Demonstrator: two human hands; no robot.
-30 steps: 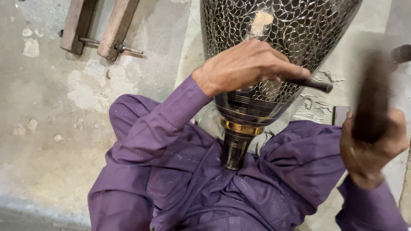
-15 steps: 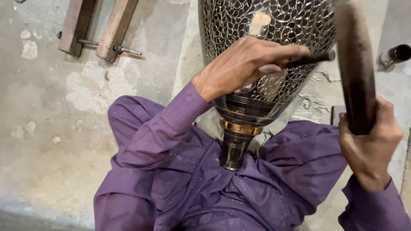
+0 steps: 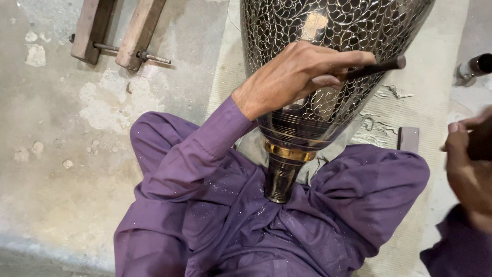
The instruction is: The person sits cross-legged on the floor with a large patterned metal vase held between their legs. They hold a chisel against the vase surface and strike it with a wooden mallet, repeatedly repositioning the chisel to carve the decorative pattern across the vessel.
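This is a craft workshop for metal engraving, worked at floor level. The bare concrete floor (image 3: 61, 154) is stained, chipped and patched. A wooden clamp (image 3: 120, 33), two blocks joined by metal rods, lies on it at the upper left. A worn, frayed mat (image 3: 405, 110) covers the floor under the work. A large metal vase (image 3: 328, 61), its dark surface cut with a dense leaf-like pattern, rests neck-down between the seated person's knees, and fine metal dust speckles the purple clothing (image 3: 230, 225). A thin chisel (image 3: 374, 67) is set against the vase.
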